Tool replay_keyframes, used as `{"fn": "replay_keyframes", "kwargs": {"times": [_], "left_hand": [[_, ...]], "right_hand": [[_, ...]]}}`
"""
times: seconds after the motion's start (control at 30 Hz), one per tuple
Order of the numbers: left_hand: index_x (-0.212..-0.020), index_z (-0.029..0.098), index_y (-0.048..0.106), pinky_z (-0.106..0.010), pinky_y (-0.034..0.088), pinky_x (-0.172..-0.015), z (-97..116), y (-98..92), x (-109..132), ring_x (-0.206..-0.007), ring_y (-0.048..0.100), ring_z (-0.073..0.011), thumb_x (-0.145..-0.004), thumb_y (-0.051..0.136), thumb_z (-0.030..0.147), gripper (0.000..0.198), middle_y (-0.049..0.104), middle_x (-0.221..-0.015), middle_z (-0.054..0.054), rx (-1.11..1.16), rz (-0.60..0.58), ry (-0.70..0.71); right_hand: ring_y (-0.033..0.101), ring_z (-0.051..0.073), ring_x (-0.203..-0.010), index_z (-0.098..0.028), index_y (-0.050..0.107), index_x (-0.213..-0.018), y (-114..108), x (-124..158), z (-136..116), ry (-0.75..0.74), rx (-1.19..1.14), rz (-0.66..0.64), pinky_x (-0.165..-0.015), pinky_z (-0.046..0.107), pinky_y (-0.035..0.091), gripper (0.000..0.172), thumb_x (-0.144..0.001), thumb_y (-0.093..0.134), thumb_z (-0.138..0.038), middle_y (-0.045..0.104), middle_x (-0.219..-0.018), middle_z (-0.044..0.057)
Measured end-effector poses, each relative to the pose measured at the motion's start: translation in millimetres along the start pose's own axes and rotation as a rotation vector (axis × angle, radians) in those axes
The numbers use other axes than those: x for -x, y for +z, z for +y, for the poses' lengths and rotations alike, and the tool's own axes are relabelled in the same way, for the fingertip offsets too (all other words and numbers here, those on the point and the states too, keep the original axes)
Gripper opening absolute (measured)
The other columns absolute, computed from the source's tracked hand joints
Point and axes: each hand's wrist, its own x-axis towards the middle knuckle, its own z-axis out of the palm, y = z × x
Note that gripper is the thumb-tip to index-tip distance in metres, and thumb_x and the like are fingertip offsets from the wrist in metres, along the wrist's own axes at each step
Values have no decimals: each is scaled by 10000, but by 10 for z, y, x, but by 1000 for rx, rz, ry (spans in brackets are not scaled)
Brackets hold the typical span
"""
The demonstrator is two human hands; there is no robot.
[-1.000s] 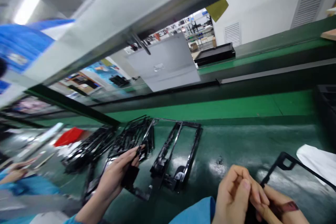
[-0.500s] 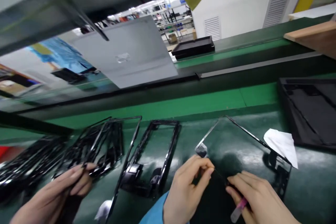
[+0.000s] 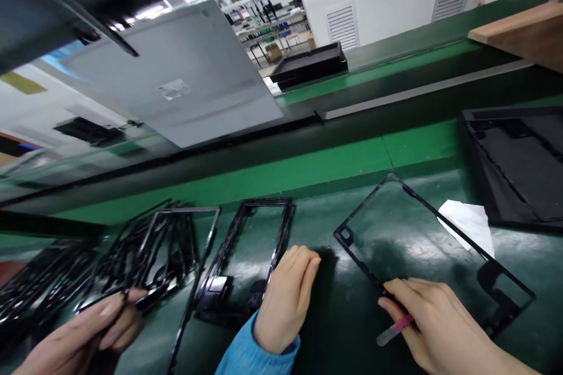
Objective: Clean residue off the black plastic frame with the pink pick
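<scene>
My right hand pinches the near edge of a thin black rectangular frame, tilted above the bench. A slim tool with a pink and clear end sticks out from under the same hand's fingers. My left hand, in a blue sleeve, is apart from that frame, fingers pressed together; what they hold, if anything, is hidden. Just beyond it, a small stack of black frames lies on the bench. At far left another person's hand grips a black frame.
Piles of black frames lie at the left. A white cloth or paper sits beside a black tray at the right. Behind the green bench stand a grey panel, another black tray and a wooden board.
My left hand has moved left, off the frame. In my right hand the frame has turned to face the camera more, and the shiny piece near its left corner no longer shows.
</scene>
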Motion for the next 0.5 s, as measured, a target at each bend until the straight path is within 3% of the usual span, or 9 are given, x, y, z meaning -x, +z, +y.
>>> {"fn": "replay_keyframes", "kwargs": {"times": [0.13,0.17,0.27,0.3,0.4,0.5], "left_hand": [[-924,239,663,-349,476,-864,-136,149,-5,-958,621,-241,-1000,693,382,165,667,-973,-59,4,52,18],[-998,244,685,-365,485,-894,-158,184,-2,-1006,625,-258,-934,781,422,212,676,-1027,-66,5,67,-2],[-1254,273,698,-428,489,-969,-198,258,-1,-1100,613,-308,-725,954,496,629,687,-1147,-86,19,52,-65],[-1259,281,712,-435,483,-974,-203,270,-5,-1097,612,-311,-718,958,492,630,694,-1142,-86,49,43,-84],[-983,272,785,-397,468,-906,-195,289,-28,-987,624,-276,-884,837,422,187,714,-982,-74,188,47,-113],[-871,264,783,-389,455,-870,-141,336,-52,-922,620,-261,-994,701,375,185,716,-896,-78,226,74,-118]], "right_hand": [[683,202,-616,-248,566,-982,8,16,46,39,-54,40,-557,318,423,162,-1088,446,-222,679,-752,-11],[688,198,-610,-252,558,-970,8,18,54,43,-63,46,-548,310,431,159,-1086,453,-224,685,-749,-13],[723,189,-625,-260,553,-944,0,21,87,48,-111,46,-543,278,480,155,-1069,476,-209,712,-758,-11],[735,188,-633,-262,562,-951,1,24,109,44,-123,45,-550,267,500,149,-1063,483,-205,723,-764,-7],[737,185,-596,-273,603,-969,53,46,230,14,-112,79,-531,241,521,115,-1040,530,-218,739,-747,-6],[684,182,-472,-293,629,-936,198,88,395,5,-56,206,-463,228,496,63,-997,615,-282,714,-649,-27]]}}
